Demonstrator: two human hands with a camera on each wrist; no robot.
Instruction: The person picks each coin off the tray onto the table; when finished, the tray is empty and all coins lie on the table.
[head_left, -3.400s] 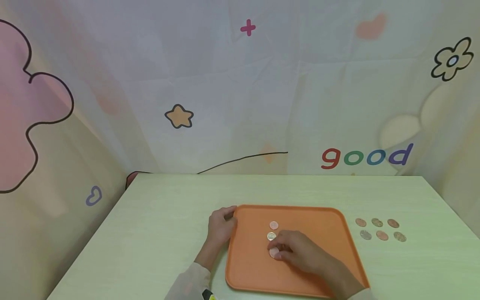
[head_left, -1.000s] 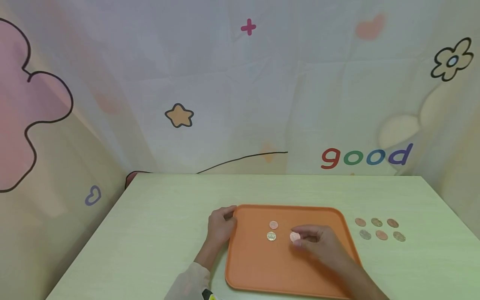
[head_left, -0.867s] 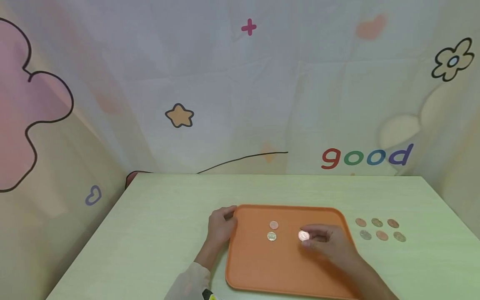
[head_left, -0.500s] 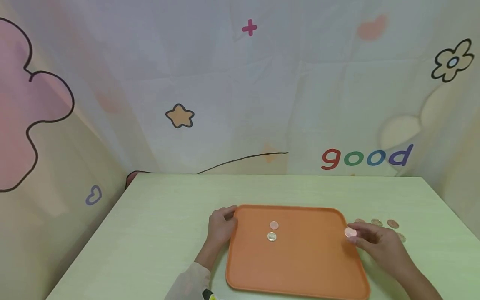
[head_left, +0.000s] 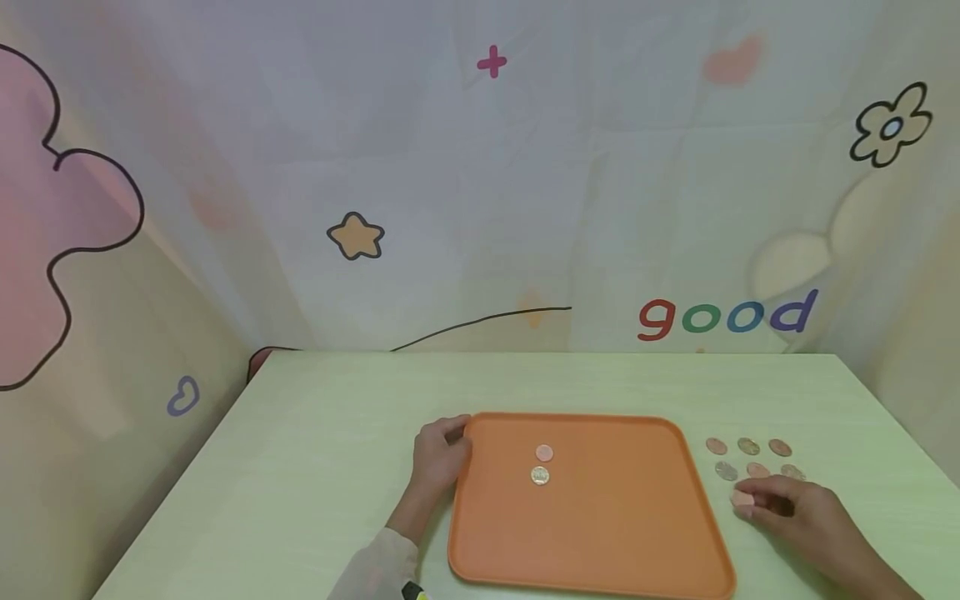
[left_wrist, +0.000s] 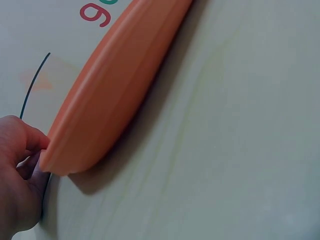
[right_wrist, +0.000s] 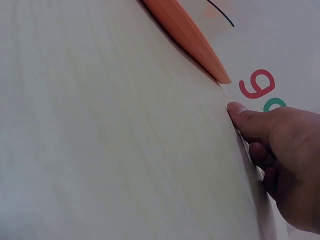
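In the head view my right hand (head_left: pixel 806 512) pinches a copper-coloured coin (head_left: pixel 742 498) between thumb and fingertips, low over the table to the right of the tray. Just behind it several coins lie in two rows, among them a silvery one (head_left: pixel 726 471) and a copper one (head_left: pixel 780 447). My left hand (head_left: pixel 438 454) holds the back left corner of the orange tray (head_left: pixel 585 542); the left wrist view shows its fingers at the tray's rim (left_wrist: pixel 75 100). On the tray lie a pinkish coin (head_left: pixel 544 452) and, in front of it, a pale gold coin (head_left: pixel 540 476).
The pale green table (head_left: pixel 337 450) stretches to both sides of the tray. A printed curtain (head_left: pixel 465 183) with a star, a flower and the word "good" hangs behind and at the sides. The tray's raised right rim (head_left: pixel 705 500) stands between its coins and the table coins.
My right hand has lifted the coin from the front of the tray's column and carried it right, over the rim, to the table coins. The left hand has stayed at the tray.
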